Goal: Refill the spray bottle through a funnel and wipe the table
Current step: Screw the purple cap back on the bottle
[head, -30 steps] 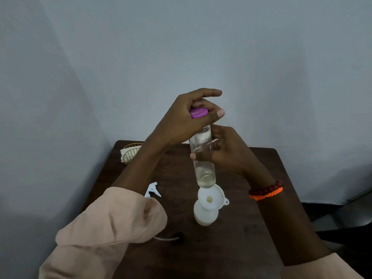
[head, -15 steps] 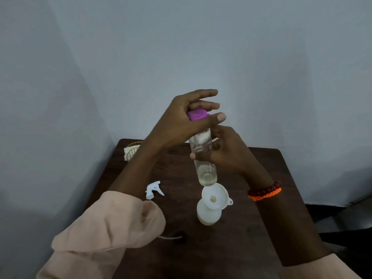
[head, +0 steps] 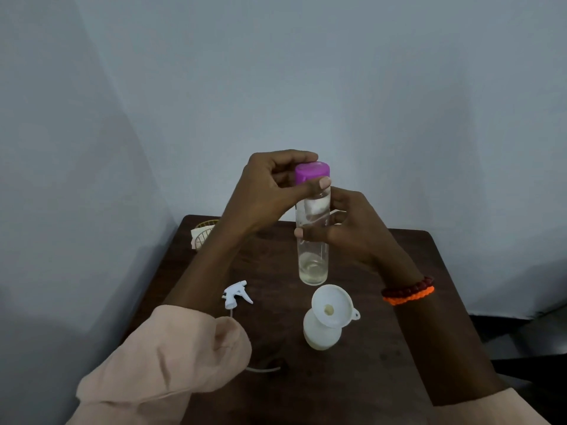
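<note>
A clear bottle [head: 313, 240] is held upright above the dark wooden table [head: 429, 271], clear of its surface. It is gripped around the middle by the right hand [head: 352, 231], whose fingers are wrapped round the far side while the thumb crosses the near side. The right forearm is angled down and to the right, and a dark red and orange bracelet [head: 408, 291] is worn at the wrist. The purple cap [head: 312, 171] is pinched by the left hand [head: 270, 191], thumb against its front and fingers curled over the top; the left forearm is raised steeply from a peach sleeve [head: 171, 363]. A little pale liquid is seen at the bottle's bottom.

Just below the held bottle, a white funnel [head: 333, 305] is seated, tilted, in the mouth of the white spray bottle [head: 320, 334]. The detached spray trigger head [head: 236, 294] is laid on the table to the left. At the far left corner a small wire basket [head: 204, 233] is partly hidden, possibly with paper inside.
</note>
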